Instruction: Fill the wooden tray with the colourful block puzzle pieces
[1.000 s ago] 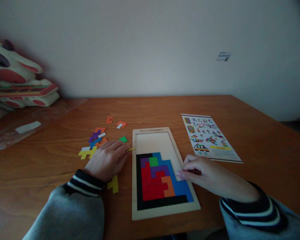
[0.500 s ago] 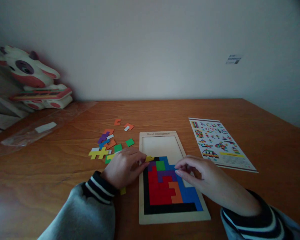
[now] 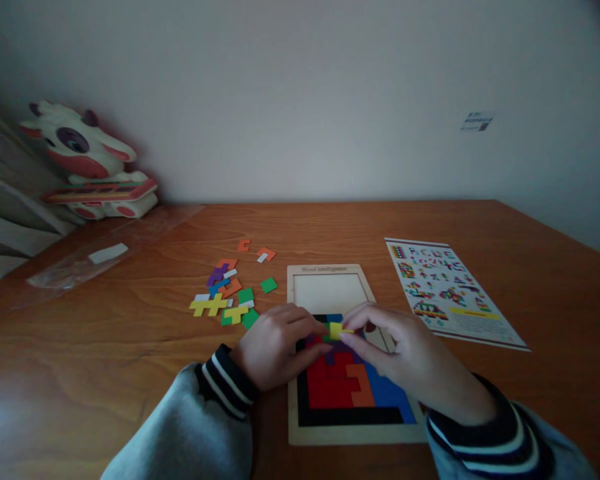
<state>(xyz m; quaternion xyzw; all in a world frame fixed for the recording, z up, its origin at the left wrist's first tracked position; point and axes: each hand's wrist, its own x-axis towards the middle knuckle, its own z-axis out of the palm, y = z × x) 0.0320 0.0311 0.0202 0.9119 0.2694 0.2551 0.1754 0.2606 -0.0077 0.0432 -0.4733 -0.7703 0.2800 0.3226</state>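
A small yellow puzzle piece (image 3: 336,331) is held up over the wooden puzzle board (image 3: 300,437), between my two hands. My right hand (image 3: 397,340) pinches its right side between thumb and fingers. From the left, my left hand (image 3: 283,343) has its fingertips at the piece's other side, though the exact contact is hard to see. Red pieces (image 3: 325,387), an orange piece (image 3: 363,387), blue pieces (image 3: 387,390) and a black strip (image 3: 350,417) lie fitted in the lower part of the board. Its upper part shows bare wood. My hands cover some of the middle pieces.
Loose coloured pieces (image 3: 230,288) lie scattered left of the board. A printed pattern sheet (image 3: 455,287) lies to the right. At the back left are a clear plastic bag (image 3: 70,273) and a cow-shaped toy keyboard (image 3: 100,190). A pale wall rises behind the table (image 3: 145,320).
My left hand has brought the yellow puzzle piece from the board's left edge to above its middle. My right hand's fingers have closed on it. The camera view has shifted slightly left.
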